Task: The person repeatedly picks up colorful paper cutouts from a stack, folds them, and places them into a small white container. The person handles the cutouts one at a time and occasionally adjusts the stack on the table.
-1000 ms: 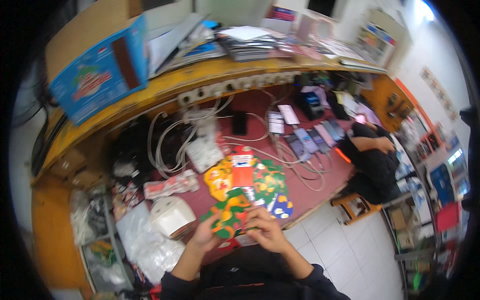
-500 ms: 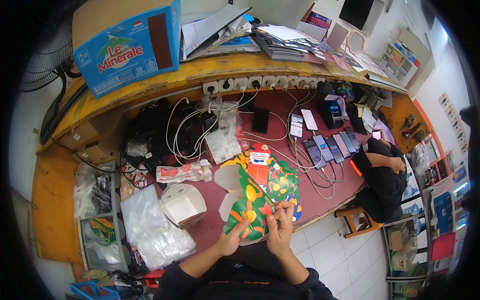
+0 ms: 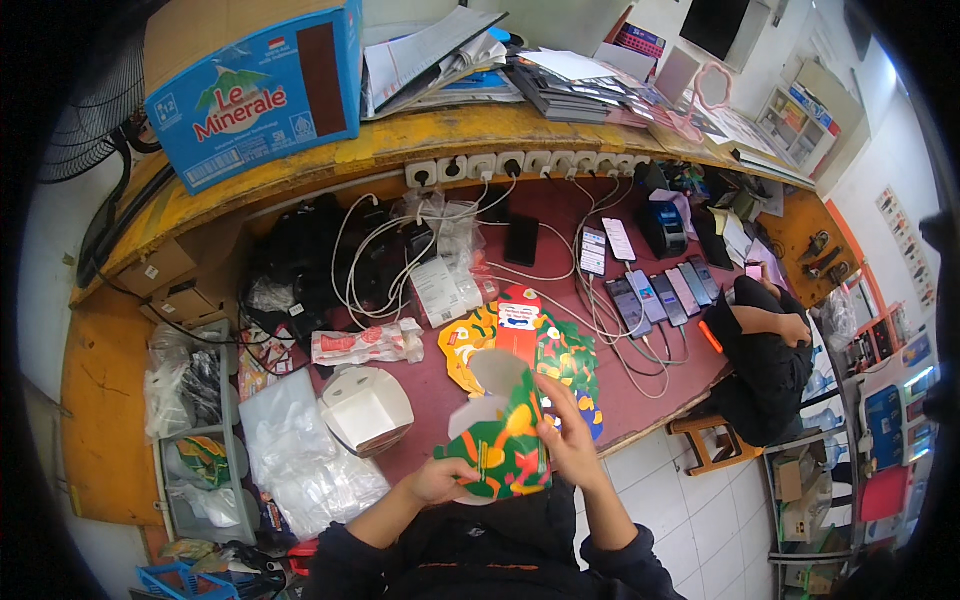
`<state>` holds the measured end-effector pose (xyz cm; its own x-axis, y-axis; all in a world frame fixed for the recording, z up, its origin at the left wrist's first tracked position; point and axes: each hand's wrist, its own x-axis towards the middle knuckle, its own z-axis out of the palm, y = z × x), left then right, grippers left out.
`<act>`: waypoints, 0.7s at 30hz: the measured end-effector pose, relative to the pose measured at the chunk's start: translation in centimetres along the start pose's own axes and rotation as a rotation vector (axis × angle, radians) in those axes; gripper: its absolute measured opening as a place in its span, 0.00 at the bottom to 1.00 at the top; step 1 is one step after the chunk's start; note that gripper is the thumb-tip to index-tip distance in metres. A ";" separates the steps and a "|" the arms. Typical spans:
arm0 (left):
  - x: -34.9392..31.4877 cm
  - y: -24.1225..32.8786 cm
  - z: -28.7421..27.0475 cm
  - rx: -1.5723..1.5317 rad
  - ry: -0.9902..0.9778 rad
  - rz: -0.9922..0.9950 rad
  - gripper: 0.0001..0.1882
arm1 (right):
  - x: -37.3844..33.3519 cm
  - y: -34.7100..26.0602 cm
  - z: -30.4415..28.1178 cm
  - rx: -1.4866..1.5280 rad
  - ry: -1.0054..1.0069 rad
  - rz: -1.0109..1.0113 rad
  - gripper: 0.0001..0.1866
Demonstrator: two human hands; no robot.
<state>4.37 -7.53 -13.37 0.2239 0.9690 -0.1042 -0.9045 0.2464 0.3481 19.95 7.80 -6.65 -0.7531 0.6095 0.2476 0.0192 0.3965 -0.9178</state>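
Observation:
My left hand (image 3: 437,483) grips the lower left corner of a colourful green, orange and red printed card sleeve (image 3: 502,445). My right hand (image 3: 565,432) holds its right edge, fingers curled over it. A white inner flap (image 3: 492,378) sticks up from the top of the sleeve. Behind it, several similar colourful printed cards (image 3: 520,335) lie spread on the dark red desk (image 3: 640,395).
A white folded box (image 3: 362,408) and clear plastic bags (image 3: 300,460) lie to the left. Several phones (image 3: 655,295) on white cables (image 3: 375,255) charge from a socket strip (image 3: 510,165). A blue cardboard box (image 3: 255,95) and paper stacks (image 3: 560,85) top the shelf. A person in black (image 3: 765,360) sits at right.
The sleeve has risen off the desk toward me, and both hands have shifted along its edges. The white flap now stands up from its top. The view has tilted down slightly.

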 end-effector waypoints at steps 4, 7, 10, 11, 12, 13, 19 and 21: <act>-0.3 0.0 -0.2 0.096 0.152 -0.113 0.21 | 0.6 0.7 -0.6 0.206 -0.084 0.042 0.21; 0.0 0.2 -0.1 0.023 0.078 -0.038 0.18 | -0.2 0.9 0.0 0.322 -0.104 0.212 0.19; 0.4 0.7 0.1 0.011 0.314 -0.026 0.17 | -1.2 0.8 0.6 0.251 0.093 0.511 0.16; 0.5 0.6 0.3 0.046 0.314 0.017 0.16 | -1.4 0.7 0.8 0.250 0.131 0.339 0.15; 0.7 0.7 0.5 0.084 0.344 0.016 0.17 | -1.6 0.6 1.0 0.222 0.189 0.247 0.14; 0.8 0.7 0.8 0.113 0.351 0.028 0.19 | -1.7 0.5 1.1 0.184 0.215 0.165 0.13; 0.9 0.9 2.0 0.136 0.389 -0.048 0.21 | -2.0 0.3 0.1 -0.232 0.056 -0.224 0.17; 0.6 0.9 2.2 0.092 0.340 -0.096 0.21 | -2.0 0.4 -0.9 -0.307 -0.071 -0.333 0.19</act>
<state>4.45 -6.66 -11.07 0.1585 0.8846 -0.4386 -0.8453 0.3511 0.4028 22.02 7.34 -7.21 -0.7942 0.3699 0.4821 -0.0462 0.7544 -0.6548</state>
